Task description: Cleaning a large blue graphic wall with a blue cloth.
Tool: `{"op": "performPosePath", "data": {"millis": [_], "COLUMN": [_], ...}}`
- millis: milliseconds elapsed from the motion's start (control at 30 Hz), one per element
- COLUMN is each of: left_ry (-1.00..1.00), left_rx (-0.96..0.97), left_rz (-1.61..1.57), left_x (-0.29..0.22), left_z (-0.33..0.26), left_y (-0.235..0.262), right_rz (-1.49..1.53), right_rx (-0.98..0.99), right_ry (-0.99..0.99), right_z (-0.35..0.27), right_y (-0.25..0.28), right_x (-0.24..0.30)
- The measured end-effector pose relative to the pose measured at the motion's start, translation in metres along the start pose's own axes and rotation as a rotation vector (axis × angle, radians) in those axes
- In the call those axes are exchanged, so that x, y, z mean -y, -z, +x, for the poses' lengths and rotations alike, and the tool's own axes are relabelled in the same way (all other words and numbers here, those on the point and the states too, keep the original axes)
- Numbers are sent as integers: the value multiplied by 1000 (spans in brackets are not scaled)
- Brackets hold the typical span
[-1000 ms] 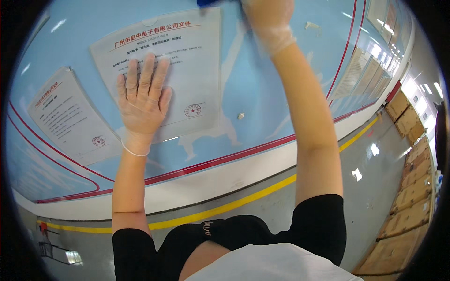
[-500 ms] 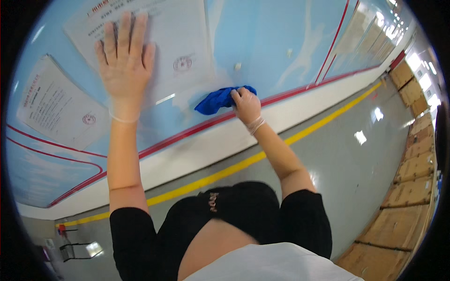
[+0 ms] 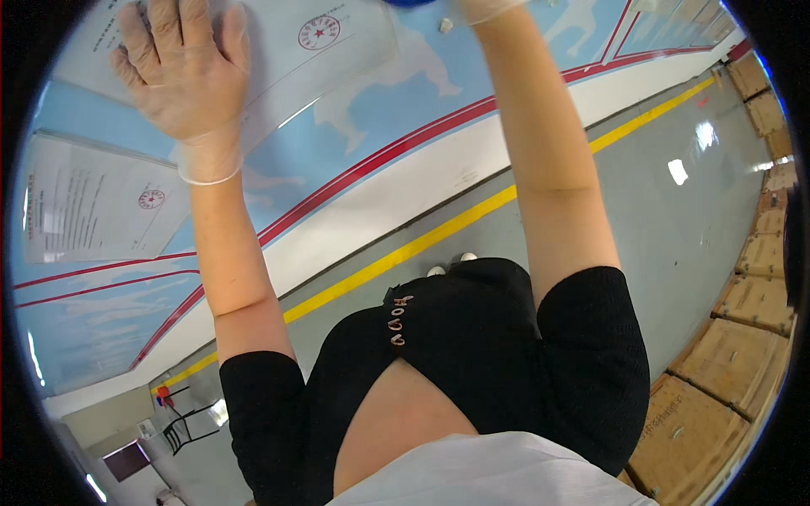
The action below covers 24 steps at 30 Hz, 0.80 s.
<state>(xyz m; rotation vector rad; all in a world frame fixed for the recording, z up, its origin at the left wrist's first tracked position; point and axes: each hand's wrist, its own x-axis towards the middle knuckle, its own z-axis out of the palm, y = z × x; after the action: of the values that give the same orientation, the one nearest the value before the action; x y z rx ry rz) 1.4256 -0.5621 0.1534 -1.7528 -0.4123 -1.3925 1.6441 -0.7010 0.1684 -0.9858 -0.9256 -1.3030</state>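
Observation:
My left hand (image 3: 190, 76), in a thin clear glove, lies flat and spread on a sheet of paper (image 3: 287, 80) fixed to a light blue wall panel (image 3: 439, 72). The sheet bears a red round stamp and has a clear cover. At the upper edge, only the gloved wrist end of my right hand (image 3: 491, 7) shows; its fingers are out of the picture. Beside it, a sliver of blue cloth (image 3: 412, 2) is visible, the same cloth that hand gripped half a second ago.
A second stamped sheet (image 3: 101, 198) hangs lower left. Red stripes and a white band (image 3: 405, 190) run along the wall's base. A yellow line (image 3: 405, 253) marks the grey floor. Wooden crates (image 3: 730, 363) line the right side; a black-framed chair (image 3: 190, 422) stands lower left.
My right hand has moved up the wall with the blue cloth, mostly leaving the picture. The view has shifted, so my left hand appears higher and slightly further left, still flat on the sheet.

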Motion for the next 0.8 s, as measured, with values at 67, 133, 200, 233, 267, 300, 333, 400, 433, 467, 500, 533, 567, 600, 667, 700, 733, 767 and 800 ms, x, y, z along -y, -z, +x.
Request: {"op": "performPosePath", "data": {"millis": [67, 133, 200, 233, 267, 300, 333, 400, 433, 467, 500, 533, 567, 600, 667, 700, 733, 767, 800], "left_ry": [-26, -67, -81, -92, -102, -126, -135, -164, -171, -178, -183, -188, -193, -169, -154, -149, -138, -153, -146], "left_rx": [3, -11, -24, -29, -35, -50, -61, -87, -96, -105, -128, -142, -156, -144, -144, -119, -56, -102, -72], "left_rz": [56, 47, 67, 72, 77, 110, 119, 141, 141, 142, 131, 123, 114, 125, 127, 143, 222, 167, 183], "left_x": [-5, -8, -6, -4, -1, 3, 7, 15, 18, 20, 22, 22, 23, 23, 22, 23, 24, 25, 26], "left_z": [6, 9, 12, 13, 11, 11, 10, 7, 5, 3, 1, -1, -2, -5, -9, -13, -13, -15, -15], "left_y": [6, 8, 5, 3, -1, -4, -8, -15, -18, -21, -22, -24, -25, -25, -25, -26, -25, -26, -25], "right_rz": [-140, -147, -143, -154, -159, -114, -86, -164, -86, -6, 70, 183, 234, 282, 364, 355, 334, 310, 319], "right_rx": [118, 225, 345, 399, 482, 638, 732, 1027, 1145, 1265, 1338, 1219, 1126, 1020, 997, 988, 917, 844, 835], "right_ry": [-110, -181, -315, -447, -446, -463, -523, -593, -563, -522, -378, -268, -207, -112, 22, 17, 95, 163, 177], "right_z": [-48, -112, -177, -205, -232, -250, -266, -289, -295, -298, -299, -296, -292, -285, -272, -269, -259, -254, -250], "right_y": [0, 22, 54, 69, 82, 97, 110, 125, 128, 128, 123, 115, 104, 89, 60, 43, 28, 17, 12], "right_x": [9, 14, 21, 27, 37, 44, 52, 76, 86, 99, 110, 122, 134, 144, 153, 155, 156, 154, 147]}}
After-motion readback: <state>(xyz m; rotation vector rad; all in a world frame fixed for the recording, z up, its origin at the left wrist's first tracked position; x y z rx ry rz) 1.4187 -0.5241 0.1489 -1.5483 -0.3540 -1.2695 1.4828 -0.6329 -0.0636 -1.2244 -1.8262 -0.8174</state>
